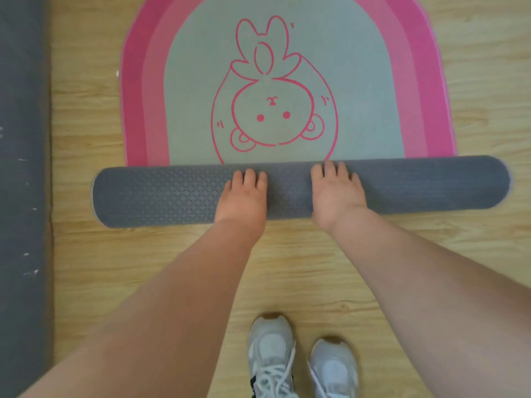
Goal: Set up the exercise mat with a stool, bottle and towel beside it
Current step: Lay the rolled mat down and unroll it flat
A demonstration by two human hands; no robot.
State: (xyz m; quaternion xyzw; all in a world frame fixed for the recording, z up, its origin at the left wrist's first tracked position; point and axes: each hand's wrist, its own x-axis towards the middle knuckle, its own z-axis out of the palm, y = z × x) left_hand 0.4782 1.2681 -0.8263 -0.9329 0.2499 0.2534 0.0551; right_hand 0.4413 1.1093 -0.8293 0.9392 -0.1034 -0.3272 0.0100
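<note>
The exercise mat (189, 81) lies on the wooden floor, pink-bordered with a pale grey centre and a pink rabbit drawing. Its near end is rolled into a grey tube (161, 193) with a diamond-textured underside, lying across the view. My left hand (242, 196) and my right hand (334, 193) both rest palm-down on top of the roll, side by side near its middle, fingers spread toward the flat part. No stool, bottle or towel is in view.
A dark grey carpet edge (23, 168) runs along the left side. My two white laced shoes (298, 360) stand on the wooden floor (287, 268) just behind the roll. Bare floor shows to the right of the mat.
</note>
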